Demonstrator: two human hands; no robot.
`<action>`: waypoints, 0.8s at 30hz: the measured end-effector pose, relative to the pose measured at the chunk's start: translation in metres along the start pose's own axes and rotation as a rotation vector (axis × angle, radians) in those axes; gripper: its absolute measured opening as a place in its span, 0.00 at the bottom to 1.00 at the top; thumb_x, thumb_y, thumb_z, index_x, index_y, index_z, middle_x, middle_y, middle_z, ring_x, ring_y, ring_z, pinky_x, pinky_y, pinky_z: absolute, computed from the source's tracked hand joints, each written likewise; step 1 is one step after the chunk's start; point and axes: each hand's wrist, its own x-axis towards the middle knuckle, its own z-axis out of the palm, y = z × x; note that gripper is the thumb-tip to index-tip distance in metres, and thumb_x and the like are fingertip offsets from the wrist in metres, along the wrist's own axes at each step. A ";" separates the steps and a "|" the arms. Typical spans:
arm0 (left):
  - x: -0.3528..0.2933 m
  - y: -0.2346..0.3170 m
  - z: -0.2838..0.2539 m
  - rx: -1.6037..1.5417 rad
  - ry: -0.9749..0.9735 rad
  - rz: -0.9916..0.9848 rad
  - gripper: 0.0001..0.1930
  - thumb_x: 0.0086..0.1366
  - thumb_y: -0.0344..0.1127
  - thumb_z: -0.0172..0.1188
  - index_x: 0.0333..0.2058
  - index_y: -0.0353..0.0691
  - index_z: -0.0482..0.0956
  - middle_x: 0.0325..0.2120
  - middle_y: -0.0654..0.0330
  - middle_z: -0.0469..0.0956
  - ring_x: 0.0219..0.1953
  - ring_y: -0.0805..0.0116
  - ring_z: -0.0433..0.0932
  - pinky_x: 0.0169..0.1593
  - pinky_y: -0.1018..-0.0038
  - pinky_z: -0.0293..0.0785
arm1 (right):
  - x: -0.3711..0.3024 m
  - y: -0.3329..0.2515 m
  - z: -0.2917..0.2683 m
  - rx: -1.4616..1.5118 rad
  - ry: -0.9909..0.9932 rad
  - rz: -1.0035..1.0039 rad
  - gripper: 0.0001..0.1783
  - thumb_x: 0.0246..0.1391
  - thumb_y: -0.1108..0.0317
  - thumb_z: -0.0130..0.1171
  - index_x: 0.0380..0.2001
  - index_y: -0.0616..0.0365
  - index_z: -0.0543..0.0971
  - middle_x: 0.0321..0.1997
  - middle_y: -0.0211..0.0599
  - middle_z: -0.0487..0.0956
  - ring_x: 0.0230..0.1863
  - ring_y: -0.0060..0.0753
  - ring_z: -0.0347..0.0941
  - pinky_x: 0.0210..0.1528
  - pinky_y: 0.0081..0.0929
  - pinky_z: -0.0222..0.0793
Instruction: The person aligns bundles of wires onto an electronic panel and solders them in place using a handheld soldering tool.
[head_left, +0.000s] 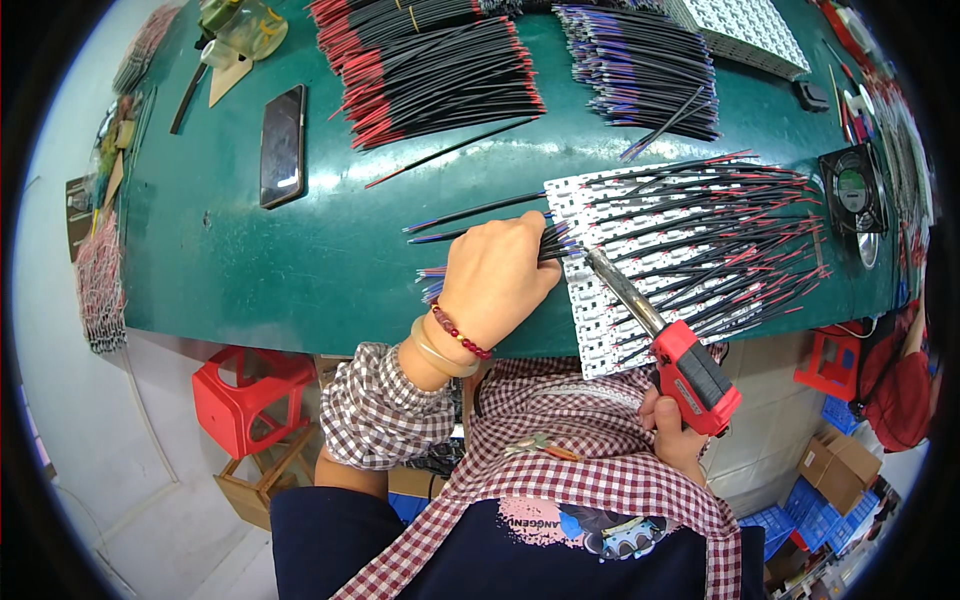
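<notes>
My left hand (495,272), with a bead bracelet and a bangle on the wrist, is closed round several black wires (553,243). Their blue and red ends stick out past both sides of the fist. Below and to the right, my right hand (676,438) grips a red and black soldering iron (694,378), partly hiding its handle. The iron's metal tip reaches up-left to the wire ends, at the left edge of a white panel of small parts (592,335). Rows of black wires with red tips (700,235) lie across that panel.
Thick bundles of red-tipped wires (440,80) and blue-tipped wires (645,70) lie at the back of the green table (350,270). A phone (283,147) is at the left. A small fan (853,190) stands at the right. A red stool (250,395) is below the table's left side.
</notes>
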 end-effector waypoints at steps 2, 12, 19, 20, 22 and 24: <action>0.000 -0.001 0.000 0.005 -0.014 0.006 0.09 0.48 0.32 0.60 0.24 0.33 0.72 0.18 0.45 0.75 0.25 0.44 0.75 0.30 0.57 0.71 | 0.000 0.000 0.001 -0.021 0.051 -0.043 0.20 0.58 0.54 0.57 0.29 0.65 0.73 0.20 0.35 0.73 0.17 0.22 0.65 0.19 0.20 0.61; 0.001 -0.005 0.002 -0.063 0.014 0.044 0.08 0.48 0.30 0.59 0.23 0.32 0.71 0.17 0.45 0.74 0.24 0.44 0.74 0.30 0.57 0.70 | 0.000 0.002 -0.001 0.072 -0.017 -0.002 0.09 0.59 0.67 0.56 0.30 0.62 0.75 0.23 0.29 0.73 0.24 0.19 0.67 0.26 0.20 0.63; 0.002 -0.003 0.000 -0.068 0.005 0.019 0.08 0.47 0.30 0.58 0.24 0.31 0.70 0.17 0.44 0.73 0.24 0.43 0.74 0.30 0.57 0.70 | -0.001 0.011 -0.005 0.012 -0.038 0.038 0.08 0.58 0.68 0.57 0.35 0.62 0.76 0.28 0.31 0.76 0.28 0.22 0.71 0.31 0.23 0.67; 0.002 -0.003 0.000 -0.065 0.008 0.025 0.08 0.47 0.30 0.58 0.24 0.31 0.70 0.17 0.44 0.73 0.24 0.43 0.74 0.30 0.57 0.70 | -0.002 0.014 -0.006 0.011 -0.038 0.036 0.08 0.58 0.68 0.57 0.35 0.62 0.76 0.28 0.31 0.76 0.28 0.22 0.71 0.31 0.23 0.67; 0.002 -0.003 0.001 -0.062 0.006 0.024 0.08 0.47 0.30 0.58 0.24 0.31 0.70 0.17 0.44 0.73 0.24 0.43 0.74 0.30 0.57 0.70 | -0.003 0.021 -0.007 -0.039 -0.013 -0.004 0.09 0.58 0.68 0.57 0.38 0.62 0.77 0.33 0.33 0.77 0.34 0.26 0.73 0.36 0.26 0.69; 0.003 -0.004 0.002 -0.060 0.001 0.020 0.08 0.47 0.30 0.58 0.24 0.32 0.70 0.17 0.44 0.73 0.24 0.42 0.74 0.30 0.57 0.70 | -0.002 0.029 -0.011 -0.100 -0.021 -0.008 0.10 0.57 0.68 0.58 0.39 0.62 0.77 0.35 0.33 0.77 0.36 0.27 0.73 0.38 0.26 0.69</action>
